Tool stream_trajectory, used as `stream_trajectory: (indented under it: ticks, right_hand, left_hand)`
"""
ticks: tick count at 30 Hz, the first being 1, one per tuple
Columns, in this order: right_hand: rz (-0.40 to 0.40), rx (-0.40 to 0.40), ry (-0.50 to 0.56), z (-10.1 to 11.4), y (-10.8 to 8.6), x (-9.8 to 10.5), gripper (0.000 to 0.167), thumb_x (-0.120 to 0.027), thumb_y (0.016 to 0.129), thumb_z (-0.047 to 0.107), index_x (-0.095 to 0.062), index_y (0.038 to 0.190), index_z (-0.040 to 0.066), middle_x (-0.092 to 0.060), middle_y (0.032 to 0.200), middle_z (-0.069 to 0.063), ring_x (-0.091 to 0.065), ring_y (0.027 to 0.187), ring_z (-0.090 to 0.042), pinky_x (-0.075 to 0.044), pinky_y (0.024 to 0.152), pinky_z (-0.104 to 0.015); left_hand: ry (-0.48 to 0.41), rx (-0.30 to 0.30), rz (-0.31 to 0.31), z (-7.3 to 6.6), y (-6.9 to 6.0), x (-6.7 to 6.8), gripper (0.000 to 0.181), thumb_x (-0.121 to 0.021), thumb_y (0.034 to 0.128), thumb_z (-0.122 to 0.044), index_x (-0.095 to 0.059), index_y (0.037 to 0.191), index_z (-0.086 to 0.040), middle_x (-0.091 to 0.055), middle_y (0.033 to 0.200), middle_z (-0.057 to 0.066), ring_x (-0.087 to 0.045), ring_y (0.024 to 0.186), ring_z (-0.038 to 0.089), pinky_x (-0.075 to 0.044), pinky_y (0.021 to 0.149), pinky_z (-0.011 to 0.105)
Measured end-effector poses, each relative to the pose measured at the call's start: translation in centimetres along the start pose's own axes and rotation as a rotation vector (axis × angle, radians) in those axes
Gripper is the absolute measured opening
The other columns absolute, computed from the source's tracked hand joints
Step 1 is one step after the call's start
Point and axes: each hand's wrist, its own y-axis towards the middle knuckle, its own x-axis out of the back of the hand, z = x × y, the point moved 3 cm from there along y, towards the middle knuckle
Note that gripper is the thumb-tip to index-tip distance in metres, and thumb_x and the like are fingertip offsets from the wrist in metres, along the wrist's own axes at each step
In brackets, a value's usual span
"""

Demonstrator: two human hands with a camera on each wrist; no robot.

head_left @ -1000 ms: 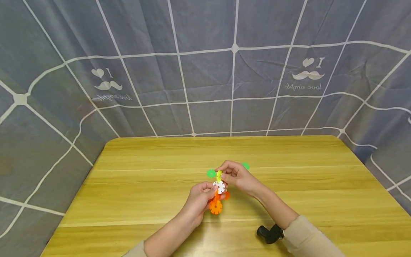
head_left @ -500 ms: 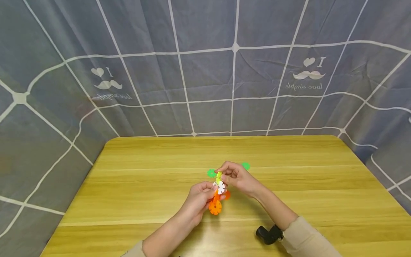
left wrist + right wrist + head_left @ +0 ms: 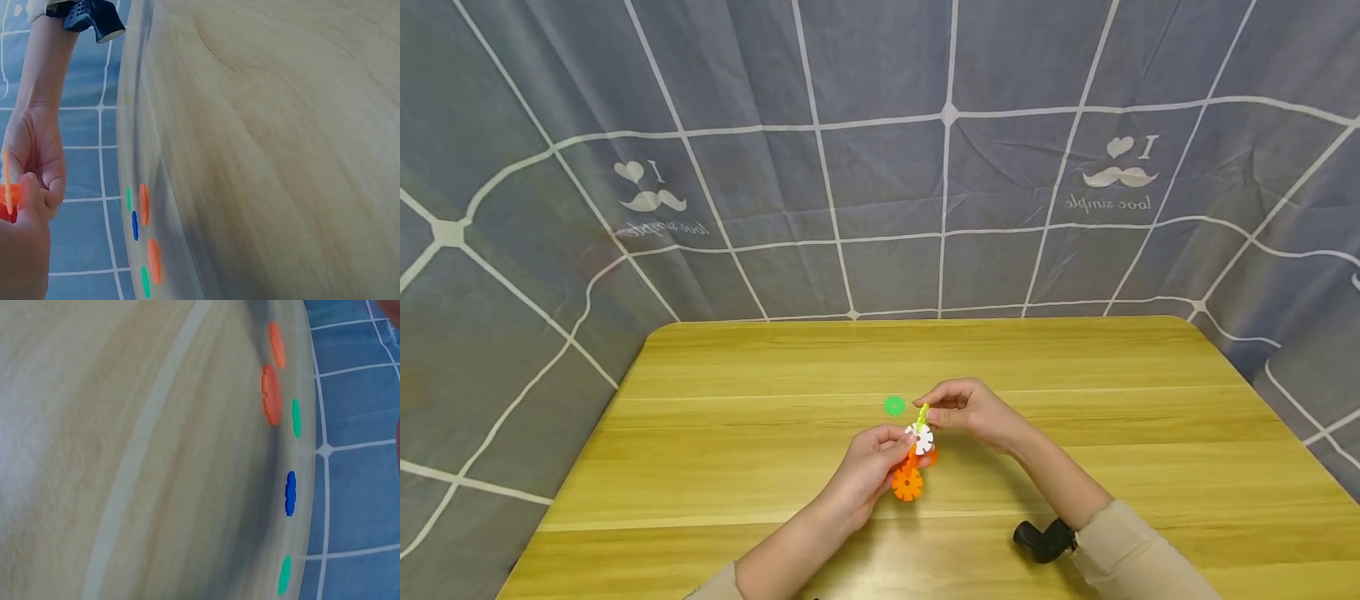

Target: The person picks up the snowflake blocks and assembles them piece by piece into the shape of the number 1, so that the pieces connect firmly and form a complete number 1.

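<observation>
Above the wood-grain table (image 3: pixel 737 450), a person holds a small chain of notched plastic discs between both hands. The left hand (image 3: pixel 868 467) grips the chain at the white notched disc (image 3: pixel 922 440), its thumb pressed to that disc's face. The thumb and forefinger of the right hand (image 3: pixel 977 411) pinch the yellow-green disc (image 3: pixel 923 414), which stands nearly edge-on and meets the white one's upper rim. Below the white disc hangs an orange disc (image 3: pixel 907 484), face toward the head camera, with more orange just above it (partly hidden by the left fingers). Loose on the table lie a green disc (image 3: pixel 894 406) and, in the right wrist view, a blue disc (image 3: pixel 290 494) near two orange-red discs (image 3: pixel 272 397). A black wrist camera (image 3: pixel 1043 542) sits by the right beige sleeve (image 3: pixel 1138 550); a grey curtain (image 3: pixel 880 192) with white grid lines stands behind.
</observation>
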Motion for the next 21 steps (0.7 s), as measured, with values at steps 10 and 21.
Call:
stream_trajectory:
  ticks: [10,21]
  right_hand:
    - [0.013,-0.008,-0.027,0.15,0.09,-0.01,0.033,-0.063,0.088,0.005,-0.054,0.106,-0.021,-0.066,0.089,0.002,-0.061,0.079,-0.009,-0.054,0.073,-0.026]
    - [0.049,0.014,-0.031,-0.37,0.24,-0.20,0.030,-0.062,0.088,0.004,-0.054,0.105,-0.021,-0.065,0.090,0.002,-0.059,0.078,-0.010,-0.052,0.070,-0.024]
  left_hand:
    - [0.032,-0.015,-0.021,0.22,0.08,0.10,0.032,-0.053,0.0952,-0.011,-0.055,0.118,0.011,-0.067,0.103,0.014,-0.062,0.084,0.009,-0.051,0.074,0.019]
    - [0.042,-0.013,-0.046,0.20,0.04,0.06,0.039,-0.055,0.0950,-0.019,-0.055,0.121,0.010,-0.066,0.089,-0.001,-0.054,0.071,0.003,-0.047,0.065,0.013]
